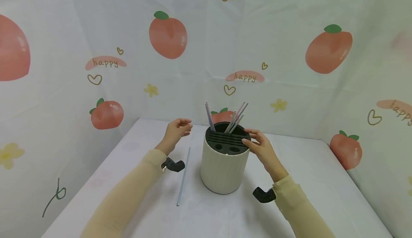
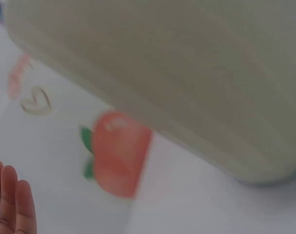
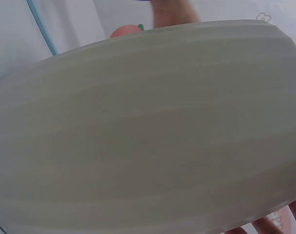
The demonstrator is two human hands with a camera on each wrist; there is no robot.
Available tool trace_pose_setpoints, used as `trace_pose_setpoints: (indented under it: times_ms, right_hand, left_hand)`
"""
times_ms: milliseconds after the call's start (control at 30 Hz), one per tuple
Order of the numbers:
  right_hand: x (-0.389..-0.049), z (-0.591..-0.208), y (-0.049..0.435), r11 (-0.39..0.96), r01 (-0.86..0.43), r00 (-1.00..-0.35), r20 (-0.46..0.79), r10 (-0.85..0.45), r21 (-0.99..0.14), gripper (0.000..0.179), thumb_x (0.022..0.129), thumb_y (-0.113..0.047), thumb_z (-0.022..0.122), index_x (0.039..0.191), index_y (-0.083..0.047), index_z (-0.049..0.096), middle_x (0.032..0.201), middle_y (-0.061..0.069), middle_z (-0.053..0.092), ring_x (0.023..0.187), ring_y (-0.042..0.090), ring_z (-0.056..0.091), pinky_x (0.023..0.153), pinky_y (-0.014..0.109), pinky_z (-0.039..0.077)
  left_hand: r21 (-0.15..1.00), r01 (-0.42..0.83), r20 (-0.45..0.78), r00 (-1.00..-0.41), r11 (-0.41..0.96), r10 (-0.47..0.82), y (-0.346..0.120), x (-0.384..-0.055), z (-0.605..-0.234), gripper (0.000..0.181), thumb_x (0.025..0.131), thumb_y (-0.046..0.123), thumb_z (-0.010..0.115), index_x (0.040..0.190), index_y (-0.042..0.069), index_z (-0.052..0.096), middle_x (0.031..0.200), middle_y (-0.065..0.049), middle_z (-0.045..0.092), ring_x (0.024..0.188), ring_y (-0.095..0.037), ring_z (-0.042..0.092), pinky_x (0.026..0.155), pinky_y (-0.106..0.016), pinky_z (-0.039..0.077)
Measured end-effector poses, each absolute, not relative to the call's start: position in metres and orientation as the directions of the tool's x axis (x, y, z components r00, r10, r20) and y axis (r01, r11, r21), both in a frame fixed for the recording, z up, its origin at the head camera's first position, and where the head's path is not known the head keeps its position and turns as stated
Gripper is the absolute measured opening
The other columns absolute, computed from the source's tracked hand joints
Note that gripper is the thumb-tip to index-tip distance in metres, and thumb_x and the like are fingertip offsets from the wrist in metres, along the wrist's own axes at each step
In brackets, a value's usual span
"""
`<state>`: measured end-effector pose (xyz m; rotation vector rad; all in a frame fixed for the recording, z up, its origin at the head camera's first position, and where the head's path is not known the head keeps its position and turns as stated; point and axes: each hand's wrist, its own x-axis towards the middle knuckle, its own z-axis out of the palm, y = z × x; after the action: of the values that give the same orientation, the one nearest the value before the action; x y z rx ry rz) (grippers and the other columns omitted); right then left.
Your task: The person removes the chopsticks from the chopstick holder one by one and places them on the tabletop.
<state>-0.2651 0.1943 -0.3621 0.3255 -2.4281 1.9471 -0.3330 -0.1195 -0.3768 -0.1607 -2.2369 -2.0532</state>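
A cream ribbed pen holder (image 1: pixel 223 172) with a black slotted top stands upright on the white table. Several thin pastel sticks (image 1: pixel 237 118) lean in its back opening. My right hand (image 1: pixel 261 147) holds the holder's right rim, thumb near the top edge and fingers round the far side; fingertips (image 3: pixel 267 226) show past its wall in the right wrist view. To the left of the holder, my left hand (image 1: pixel 176 132) hovers with loosely bent fingers and nothing in them. Below that hand lies a light blue stick (image 1: pixel 183 177) on the table.
A white cloth backdrop (image 1: pixel 193 80) printed with peaches, hearts and flowers rises behind and beside the table (image 1: pixel 309 188). Each wrist carries a small black camera, one by the left sleeve (image 1: pixel 128 191) and one by the right sleeve (image 1: pixel 300 206).
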Motion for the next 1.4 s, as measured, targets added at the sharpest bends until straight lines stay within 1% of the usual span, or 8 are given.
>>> trace_pose_setpoints:
  times_ms: [133,300,467,733,900,1167,1300,1400]
  right_hand:
    - [-0.265,-0.362,0.194,0.204,-0.166,-0.979,0.136,-0.153,-0.965,0.048,0.096,-0.019,0.06,0.139,-0.005,0.043,0.136,0.02,0.047,0.126,0.035,0.051,0.107,0.053,0.041]
    - [-0.266,-0.362,0.194,0.205,-0.173,-0.977,0.142,-0.157,-0.963,0.049,0.096,-0.021,0.061,0.139,-0.005,0.043,0.135,0.02,0.047,0.124,0.035,0.052,0.106,0.053,0.041]
    - [-0.268,-0.364,0.194,0.195,-0.175,-0.976,0.144,-0.161,-0.965,0.048,0.095,-0.02,0.062,0.138,-0.006,0.044,0.134,0.018,0.048,0.121,0.031,0.054,0.105,0.051,0.043]
    - [-0.268,-0.365,0.194,0.19,-0.175,-0.976,0.145,-0.163,-0.966,0.048,0.095,-0.019,0.062,0.138,-0.007,0.044,0.135,0.018,0.048,0.124,0.033,0.053,0.105,0.051,0.043]
    - [-0.268,-0.365,0.195,0.191,-0.184,-0.974,0.152,-0.168,-0.964,0.048,0.096,-0.02,0.061,0.138,-0.006,0.044,0.134,0.019,0.048,0.124,0.035,0.053,0.105,0.052,0.043]
    - [-0.266,-0.364,0.195,0.19,-0.185,-0.973,0.152,-0.174,-0.964,0.048,0.096,-0.019,0.06,0.138,-0.005,0.043,0.134,0.02,0.047,0.124,0.035,0.053,0.106,0.052,0.042]
    - [-0.265,-0.363,0.195,0.191,-0.18,-0.974,0.147,-0.174,-0.965,0.048,0.096,-0.018,0.06,0.139,-0.004,0.043,0.137,0.021,0.045,0.127,0.038,0.05,0.106,0.053,0.041]
    - [-0.265,-0.362,0.195,0.19,-0.18,-0.974,0.148,-0.172,-0.965,0.047,0.096,-0.017,0.059,0.139,-0.004,0.043,0.138,0.021,0.044,0.127,0.038,0.049,0.106,0.053,0.041]
  left_hand:
    - [0.967,0.252,0.249,-0.966,0.038,0.07,-0.109,-0.326,-0.342,0.03,0.093,0.01,0.064,0.118,-0.005,0.058,0.096,0.001,0.061,0.084,-0.008,0.061,0.079,-0.022,0.056]
    - [0.95,0.311,0.307,-0.939,0.006,0.155,-0.096,-0.32,-0.324,0.032,0.093,0.009,0.064,0.119,-0.007,0.056,0.098,-0.001,0.06,0.087,-0.01,0.062,0.082,-0.023,0.056]
    - [0.947,0.32,0.32,-0.926,-0.032,0.202,-0.086,-0.314,-0.323,0.03,0.093,0.007,0.064,0.118,-0.007,0.057,0.098,-0.001,0.061,0.091,-0.017,0.064,0.085,-0.025,0.056]
    - [0.938,0.338,0.347,-0.915,-0.078,0.207,-0.078,-0.312,-0.328,0.024,0.091,0.003,0.065,0.112,-0.007,0.058,0.095,0.002,0.062,0.087,-0.008,0.063,0.086,-0.025,0.056]
    - [0.938,0.339,0.346,-0.914,-0.073,0.211,-0.075,-0.312,-0.33,0.021,0.09,0.002,0.066,0.108,-0.005,0.058,0.095,0.003,0.061,0.087,-0.008,0.062,0.087,-0.026,0.055]
    - [0.937,0.347,0.344,-0.911,-0.03,0.227,-0.072,-0.315,-0.332,0.019,0.09,0.006,0.068,0.105,-0.001,0.059,0.095,0.003,0.061,0.09,-0.009,0.062,0.089,-0.027,0.055]
    - [0.927,0.371,0.372,-0.899,-0.048,0.23,-0.071,-0.314,-0.328,0.017,0.09,0.004,0.066,0.103,-0.003,0.058,0.093,0.001,0.061,0.087,-0.01,0.063,0.09,-0.036,0.055]
    - [0.913,0.401,0.408,-0.889,-0.078,0.209,-0.072,-0.313,-0.319,0.015,0.09,0.002,0.066,0.101,-0.004,0.058,0.093,-0.002,0.063,0.085,-0.009,0.063,0.089,-0.038,0.056]
